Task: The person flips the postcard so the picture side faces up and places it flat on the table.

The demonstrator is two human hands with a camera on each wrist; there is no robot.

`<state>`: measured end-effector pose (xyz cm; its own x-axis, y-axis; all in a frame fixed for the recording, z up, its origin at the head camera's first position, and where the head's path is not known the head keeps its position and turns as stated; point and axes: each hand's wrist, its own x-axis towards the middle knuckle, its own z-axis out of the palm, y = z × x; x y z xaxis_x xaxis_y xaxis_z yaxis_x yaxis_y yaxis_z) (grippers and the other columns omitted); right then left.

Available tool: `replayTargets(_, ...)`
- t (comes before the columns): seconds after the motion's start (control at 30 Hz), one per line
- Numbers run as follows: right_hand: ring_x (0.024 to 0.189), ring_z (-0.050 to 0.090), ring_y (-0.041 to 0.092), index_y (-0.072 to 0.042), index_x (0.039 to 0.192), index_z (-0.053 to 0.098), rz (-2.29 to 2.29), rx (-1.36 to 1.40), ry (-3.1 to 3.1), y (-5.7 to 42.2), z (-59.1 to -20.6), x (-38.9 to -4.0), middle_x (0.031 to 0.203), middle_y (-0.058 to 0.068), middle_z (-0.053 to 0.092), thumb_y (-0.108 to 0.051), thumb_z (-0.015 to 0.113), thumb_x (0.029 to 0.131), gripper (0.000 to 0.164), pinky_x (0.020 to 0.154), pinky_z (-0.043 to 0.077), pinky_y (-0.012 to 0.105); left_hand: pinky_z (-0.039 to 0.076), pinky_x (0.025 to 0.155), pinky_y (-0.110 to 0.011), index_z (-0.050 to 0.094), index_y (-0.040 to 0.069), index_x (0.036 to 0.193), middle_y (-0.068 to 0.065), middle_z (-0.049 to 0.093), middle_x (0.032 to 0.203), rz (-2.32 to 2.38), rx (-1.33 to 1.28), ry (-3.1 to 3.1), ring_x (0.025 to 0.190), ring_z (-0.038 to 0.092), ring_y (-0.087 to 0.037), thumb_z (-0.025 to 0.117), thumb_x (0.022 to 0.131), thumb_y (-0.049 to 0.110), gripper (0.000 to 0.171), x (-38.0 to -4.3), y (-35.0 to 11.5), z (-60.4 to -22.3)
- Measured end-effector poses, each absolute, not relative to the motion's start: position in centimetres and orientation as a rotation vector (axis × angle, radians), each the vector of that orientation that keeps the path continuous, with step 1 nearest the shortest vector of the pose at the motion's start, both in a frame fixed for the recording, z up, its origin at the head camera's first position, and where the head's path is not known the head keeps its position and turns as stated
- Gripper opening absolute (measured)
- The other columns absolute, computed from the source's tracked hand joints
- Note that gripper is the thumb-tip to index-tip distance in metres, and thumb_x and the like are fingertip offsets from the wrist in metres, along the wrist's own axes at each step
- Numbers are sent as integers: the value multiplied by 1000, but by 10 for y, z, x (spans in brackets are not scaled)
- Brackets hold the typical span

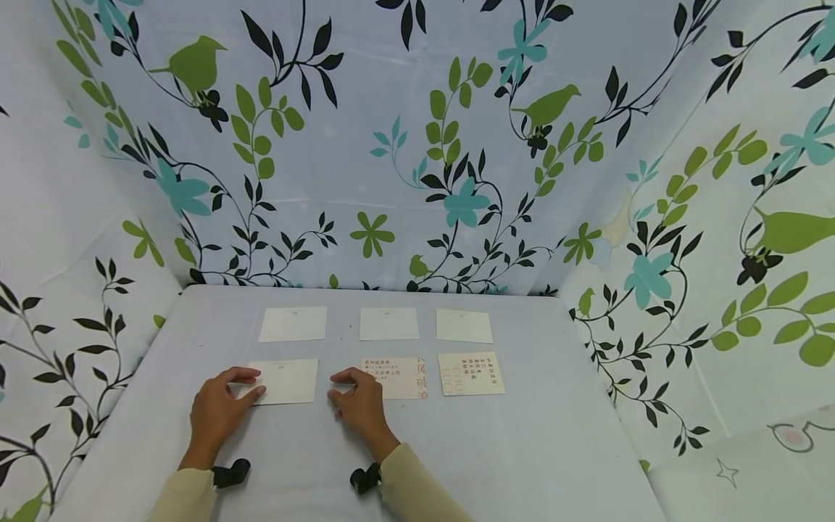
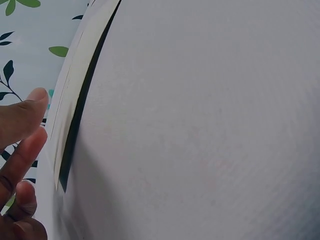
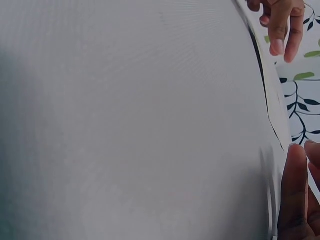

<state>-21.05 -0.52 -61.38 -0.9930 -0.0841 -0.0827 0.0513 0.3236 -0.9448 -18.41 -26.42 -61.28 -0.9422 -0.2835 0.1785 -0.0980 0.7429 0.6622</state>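
My left hand (image 1: 220, 407) is at the left edge of a plain cream card (image 1: 287, 380) in the front row. Its thumb and forefinger are spread apart over that edge; whether they touch it I cannot tell. In the left wrist view, a dark strip runs under the near edge of the card (image 2: 82, 80). My right hand (image 1: 360, 409) is just right of this card, with its fingertips pointing left and a small gap between. Partly behind its wrist side lies a card with red and dark characters (image 1: 404, 378). Neither hand holds anything.
Right of these lies another printed card (image 1: 472, 373). A back row has three plain cards, left (image 1: 292, 324), middle (image 1: 388, 324) and right (image 1: 464, 326). All lie on a white-covered table (image 1: 541, 449), enclosed by a leaf-and-bird patterned curtain (image 1: 391, 188).
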Motion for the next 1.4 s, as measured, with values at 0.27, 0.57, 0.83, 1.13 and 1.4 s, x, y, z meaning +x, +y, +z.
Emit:
replayTargets(0.27,52,65,11,-15,110,78,-1762,-44,2425,-12,-611,-209,106,-4,77,-5,83,89,23,53,54,24,34,68,-32,78,14,116,-14,79,115,-984,391,-2677,79,48,-21,90,85,19,34,-182,-274,-615)
replayTargets(0.57,51,64,10,-17,108,78,-1738,-37,2410,-18,-614,-208,105,-6,77,-4,84,87,25,52,53,24,34,71,-35,77,8,118,-20,76,120,-1002,430,-2681,83,47,-25,89,85,14,36,-177,-280,-617)
replayTargets(0.83,49,64,10,-20,107,78,-1742,-28,2377,-25,-616,-208,101,-9,77,-5,85,87,26,51,52,24,33,73,-36,77,7,118,-20,75,121,-1020,448,-2671,86,47,-25,89,85,13,36,-177,-282,-621)
replayTargets(1.13,48,63,12,-16,107,79,-1756,-49,2376,-32,-614,-205,98,-11,76,-3,85,87,25,50,52,25,33,72,-32,77,9,119,-17,77,119,-1053,465,-2669,86,48,-23,88,87,16,35,-176,-281,-623)
replayTargets(1.4,53,64,8,-19,106,79,-1752,-35,2399,-35,-615,-205,97,-12,75,-7,85,88,23,53,52,24,33,73,-32,76,8,119,-18,77,118,-1076,480,-2654,87,49,-23,86,88,16,34,-175,-279,-622)
